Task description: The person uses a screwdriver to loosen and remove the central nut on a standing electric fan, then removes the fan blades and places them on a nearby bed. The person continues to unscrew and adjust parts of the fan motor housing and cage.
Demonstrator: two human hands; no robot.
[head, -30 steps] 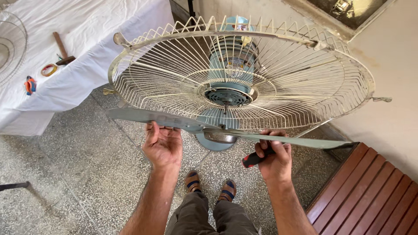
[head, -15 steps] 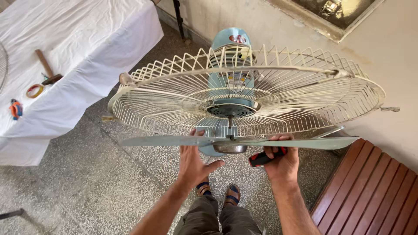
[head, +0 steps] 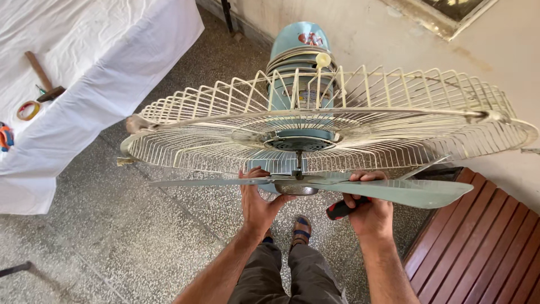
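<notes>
My left hand (head: 259, 202) is up under the fan blade (head: 405, 192), fingers curled round its hub just below the wire guard (head: 225, 135), and my right hand (head: 368, 211) presses the same blade from beneath while its fingers are closed round a red-and-black tool handle (head: 340, 209). The guard and the blue motor (head: 298, 50) behind it block my view of the floor ahead. To my left stands a white-draped table (head: 112, 67) with a hammer (head: 42, 76) and a tape roll (head: 27, 110), and a slatted wooden bench (head: 484, 242) sits at my right.
</notes>
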